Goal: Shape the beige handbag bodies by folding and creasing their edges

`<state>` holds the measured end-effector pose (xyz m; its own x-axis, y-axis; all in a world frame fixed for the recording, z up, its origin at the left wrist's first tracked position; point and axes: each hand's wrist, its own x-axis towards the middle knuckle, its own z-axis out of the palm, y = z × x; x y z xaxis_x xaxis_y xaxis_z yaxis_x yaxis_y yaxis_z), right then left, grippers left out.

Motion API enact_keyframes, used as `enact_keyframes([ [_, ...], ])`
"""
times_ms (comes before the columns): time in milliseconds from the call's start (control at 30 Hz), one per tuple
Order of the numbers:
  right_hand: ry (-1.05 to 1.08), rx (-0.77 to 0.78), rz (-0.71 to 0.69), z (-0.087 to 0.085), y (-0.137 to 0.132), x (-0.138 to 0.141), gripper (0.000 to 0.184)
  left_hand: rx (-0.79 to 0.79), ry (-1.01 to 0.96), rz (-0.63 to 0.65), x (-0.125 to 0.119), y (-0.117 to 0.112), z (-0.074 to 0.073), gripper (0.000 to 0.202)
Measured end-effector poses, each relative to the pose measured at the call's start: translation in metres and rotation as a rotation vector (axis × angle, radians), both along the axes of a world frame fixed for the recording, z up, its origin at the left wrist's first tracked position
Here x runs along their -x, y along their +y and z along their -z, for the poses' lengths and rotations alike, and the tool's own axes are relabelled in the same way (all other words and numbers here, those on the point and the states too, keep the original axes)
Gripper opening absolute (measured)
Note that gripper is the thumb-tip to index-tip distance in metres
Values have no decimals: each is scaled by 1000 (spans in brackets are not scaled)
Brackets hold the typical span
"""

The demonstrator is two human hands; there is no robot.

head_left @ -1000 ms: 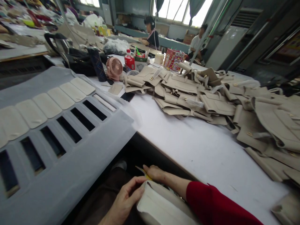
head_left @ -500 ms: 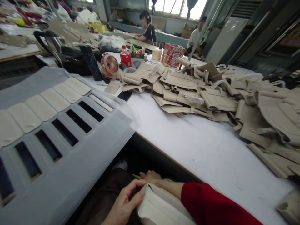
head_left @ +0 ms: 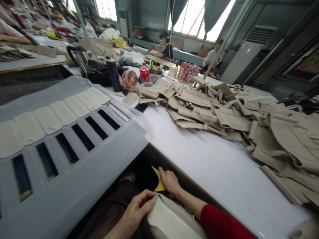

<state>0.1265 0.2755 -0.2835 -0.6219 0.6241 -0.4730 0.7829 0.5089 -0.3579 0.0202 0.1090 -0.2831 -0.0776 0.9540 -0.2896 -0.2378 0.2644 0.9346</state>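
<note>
I had both hands low, below the near edge of the white table. My left hand was curled around the near corner of a cream bag panel resting in my lap, thumb and fingers pinching its edge. My right hand, just beyond that panel and under the table edge, was closed on a small yellow piece; I could not tell what it was. Farther across the table, a heap of beige bag parts lay unsorted, so I judged most work was left. To the table's left, a grey slotted template carried a row of cream flaps.
</note>
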Motion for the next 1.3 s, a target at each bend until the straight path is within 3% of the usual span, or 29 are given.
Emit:
enact_keyframes([
  [100, 66, -115, -157, -31, 8, -6, 89, -26, 8, -8, 0, 0, 1, 40],
  [233, 129, -236, -423, -63, 3, -4, 72, -41, -20, -39, 0, 1, 1, 40],
  [367, 136, -321, -617, -78, 1, 4, 67, -17, -23, -57, -1, 1, 4, 40],
  [633, 143, -370, -851, -82, 12, 17, 64, -94, -71, -35, 0, 2, 4, 42],
  [1300, 211, -451, -955, -75, 14, 10, 60, -17, 60, -57, -1, 1, 2, 34],
])
